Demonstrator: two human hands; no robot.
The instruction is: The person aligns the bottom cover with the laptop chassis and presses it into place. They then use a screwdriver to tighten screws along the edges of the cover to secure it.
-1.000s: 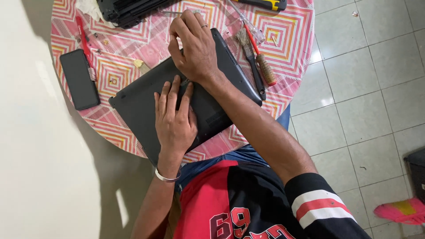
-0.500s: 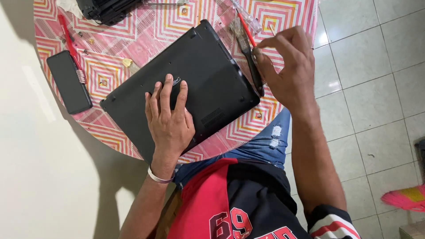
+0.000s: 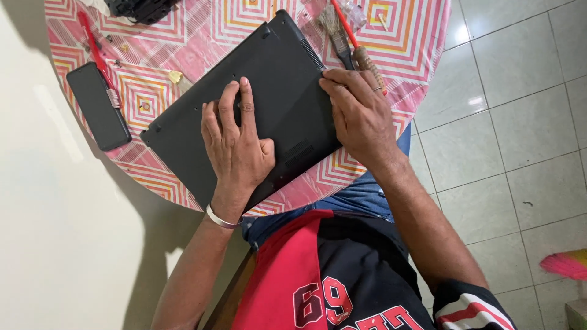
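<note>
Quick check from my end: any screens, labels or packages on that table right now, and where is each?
Phone: flat on the table's left side, beside a red tool; dark rectangular screen, unlit.
Laptop: mid-table, underside up under both hands, black; its screen is hidden.
Clear plastic packet: top edge near the brushes; too small to tell more.
No signs visible.

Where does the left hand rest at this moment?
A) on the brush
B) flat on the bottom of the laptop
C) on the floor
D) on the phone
B: the left hand lies flat, fingers spread, on the black underside of the laptop, apart from the phone and the brush.
</note>
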